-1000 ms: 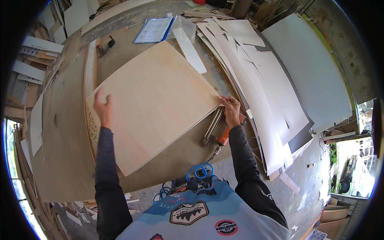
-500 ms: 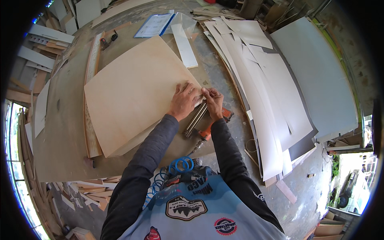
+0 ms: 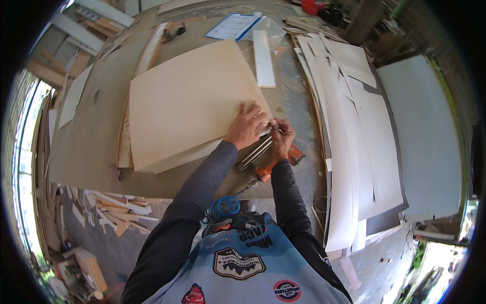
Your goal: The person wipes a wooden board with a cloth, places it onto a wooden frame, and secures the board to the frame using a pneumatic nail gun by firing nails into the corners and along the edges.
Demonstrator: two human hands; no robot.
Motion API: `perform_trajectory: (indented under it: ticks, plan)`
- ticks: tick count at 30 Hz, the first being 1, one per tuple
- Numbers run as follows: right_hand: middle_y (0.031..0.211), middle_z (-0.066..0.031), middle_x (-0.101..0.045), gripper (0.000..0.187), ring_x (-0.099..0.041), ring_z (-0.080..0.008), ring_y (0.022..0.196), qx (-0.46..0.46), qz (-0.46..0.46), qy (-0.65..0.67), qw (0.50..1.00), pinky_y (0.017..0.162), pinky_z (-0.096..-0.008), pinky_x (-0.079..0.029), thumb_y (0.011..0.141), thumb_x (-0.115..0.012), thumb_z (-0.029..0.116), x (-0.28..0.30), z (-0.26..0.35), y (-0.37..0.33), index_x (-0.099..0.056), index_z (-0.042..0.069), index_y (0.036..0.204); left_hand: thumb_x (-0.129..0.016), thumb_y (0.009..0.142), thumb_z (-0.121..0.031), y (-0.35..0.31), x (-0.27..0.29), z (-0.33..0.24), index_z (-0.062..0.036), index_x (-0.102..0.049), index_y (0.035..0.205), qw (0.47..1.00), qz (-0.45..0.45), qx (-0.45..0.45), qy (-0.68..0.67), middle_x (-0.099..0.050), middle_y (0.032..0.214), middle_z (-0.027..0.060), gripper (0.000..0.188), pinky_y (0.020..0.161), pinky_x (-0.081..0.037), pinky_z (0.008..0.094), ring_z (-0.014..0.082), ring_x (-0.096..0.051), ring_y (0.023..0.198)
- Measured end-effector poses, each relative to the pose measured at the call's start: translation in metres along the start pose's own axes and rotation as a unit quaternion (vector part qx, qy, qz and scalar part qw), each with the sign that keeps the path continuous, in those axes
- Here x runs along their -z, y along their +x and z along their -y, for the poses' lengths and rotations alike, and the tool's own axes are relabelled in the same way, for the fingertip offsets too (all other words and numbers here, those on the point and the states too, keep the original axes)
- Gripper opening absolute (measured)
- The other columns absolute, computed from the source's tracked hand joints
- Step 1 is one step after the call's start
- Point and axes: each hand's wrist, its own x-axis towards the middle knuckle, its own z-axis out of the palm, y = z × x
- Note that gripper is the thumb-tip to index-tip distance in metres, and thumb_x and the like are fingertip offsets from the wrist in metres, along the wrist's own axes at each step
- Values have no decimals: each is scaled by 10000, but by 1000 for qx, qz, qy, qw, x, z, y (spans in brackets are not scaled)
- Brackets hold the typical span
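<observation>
A light-brown plywood panel or shallow box (image 3: 190, 96) with a pale side edge lies across the worktable (image 3: 88, 137). My left hand (image 3: 246, 126) rests on its top near the right corner, fingers stretched out. At that same corner my right hand (image 3: 281, 136) is closed in a pinch, thumb against fingertips; anything between them is too small to make out. Beneath and beside my right hand lies an orange-red air nailer (image 3: 264, 174) with a long metallic magazine (image 3: 255, 153). A coiled blue air hose (image 3: 225, 206) runs from it toward my body.
A white strip (image 3: 264, 58) and a blue-edged clipboard with papers (image 3: 233, 26) lie beyond the panel. A long wooden rail (image 3: 151, 50) passes along its left. Large white sheets (image 3: 349, 147) are stacked at right. Wood offcuts (image 3: 119, 207) cover the floor at lower left.
The view has swung, so the table and panel sit further right in the picture. Both hands stay at the panel's corner, with only slight finger movement.
</observation>
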Motion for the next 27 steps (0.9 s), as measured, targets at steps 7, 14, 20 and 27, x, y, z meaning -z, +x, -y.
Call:
perform_trajectory:
  ticks: [7,14,20,27]
  plan:
    - [721,-2,-647,253,-530,-64,661,40,-38,-235,970,627,-249,-459,957,-713,231,32,28,-47,-699,-11,886,-611,928,-205,-1,0,-5,-108,-610,1166,999,34,5,27,-549,1256,116,258,1159,-288,594,299,-465,1359]
    - [576,-68,-617,616,-605,-171,421,-235,-8,-345,908,404,-286,-466,897,-724,518,86,24,-140,-691,-97,895,-589,953,-250,-5,-7,-6,-99,-627,1136,999,17,32,10,-556,1247,109,239,1182,-264,583,281,-469,1348]
    - [882,-166,-736,793,-726,-323,829,-231,-18,-517,824,773,-442,-554,691,-784,694,58,-7,-135,-713,-50,955,-636,925,-248,0,-2,-6,-88,-647,1060,998,33,44,-27,-585,1205,96,210,1181,-272,551,259,-485,1322]
    - [874,-145,-710,398,-711,-296,882,-268,-103,-273,918,772,-409,-558,721,-751,271,58,-6,-129,-632,-34,948,-696,869,-212,1,-1,1,-84,-669,1047,994,-14,54,-98,-612,1174,73,220,1180,-290,539,247,-545,1260]
